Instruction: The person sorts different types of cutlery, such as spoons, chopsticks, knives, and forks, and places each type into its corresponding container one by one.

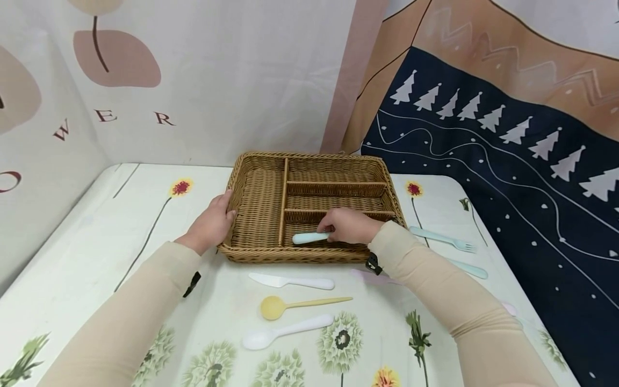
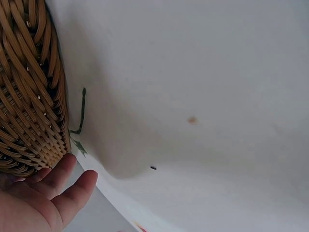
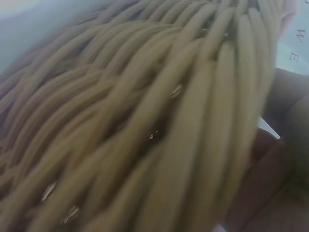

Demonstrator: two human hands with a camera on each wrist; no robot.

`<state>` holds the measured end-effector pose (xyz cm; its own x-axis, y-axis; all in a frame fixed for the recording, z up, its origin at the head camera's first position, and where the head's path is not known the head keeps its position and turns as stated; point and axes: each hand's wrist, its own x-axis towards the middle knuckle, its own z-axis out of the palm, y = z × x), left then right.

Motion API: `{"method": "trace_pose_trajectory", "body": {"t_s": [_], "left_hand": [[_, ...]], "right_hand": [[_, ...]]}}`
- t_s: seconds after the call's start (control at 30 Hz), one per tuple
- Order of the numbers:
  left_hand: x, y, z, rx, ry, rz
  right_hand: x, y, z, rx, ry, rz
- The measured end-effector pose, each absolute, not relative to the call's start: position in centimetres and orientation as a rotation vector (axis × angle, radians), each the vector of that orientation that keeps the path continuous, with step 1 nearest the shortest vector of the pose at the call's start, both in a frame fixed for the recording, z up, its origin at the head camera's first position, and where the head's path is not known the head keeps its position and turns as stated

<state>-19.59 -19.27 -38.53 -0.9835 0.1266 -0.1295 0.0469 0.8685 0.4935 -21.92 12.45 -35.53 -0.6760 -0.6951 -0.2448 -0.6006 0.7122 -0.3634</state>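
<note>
A brown wicker basket (image 1: pixel 256 207) with divided compartments stands at the back of the table. My left hand (image 1: pixel 210 220) rests against its left side; in the left wrist view the fingers of that hand (image 2: pixel 48 198) are loosely extended beside the weave. My right hand (image 1: pixel 350 226) reaches into the front right compartment and pinches a light blue utensil (image 1: pixel 309 237). The rounded handle points left, and the rest of it is hidden under the hand. In the right wrist view the basket's woven wall (image 3: pixel 145 116) fills most of the picture.
In front of the basket lie a white knife (image 1: pixel 292 281), a yellow spoon (image 1: pixel 274 307) and a white spoon (image 1: pixel 261 338). A light blue fork (image 1: pixel 445 238) and another light blue handle (image 1: pixel 471 269) lie right of the basket. A pinkish utensil (image 1: pixel 372 277) is partly covered by the right sleeve.
</note>
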Motion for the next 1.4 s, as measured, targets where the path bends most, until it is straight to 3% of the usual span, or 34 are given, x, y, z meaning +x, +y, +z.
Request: {"method": "trace_pose_trajectory", "body": {"t_s": [0.87,1.4], "left_hand": [[-19.9,-19.5,-38.7,0.13,2.854,0.734],[-19.9,-19.5,-38.6,0.122,2.844,0.762]], "right_hand": [[-22.4,12.2,-35.3,-1.042,2.588,-0.127],[-21.8,14.3,-32.1,-0.885,2.599,-0.628]]}}
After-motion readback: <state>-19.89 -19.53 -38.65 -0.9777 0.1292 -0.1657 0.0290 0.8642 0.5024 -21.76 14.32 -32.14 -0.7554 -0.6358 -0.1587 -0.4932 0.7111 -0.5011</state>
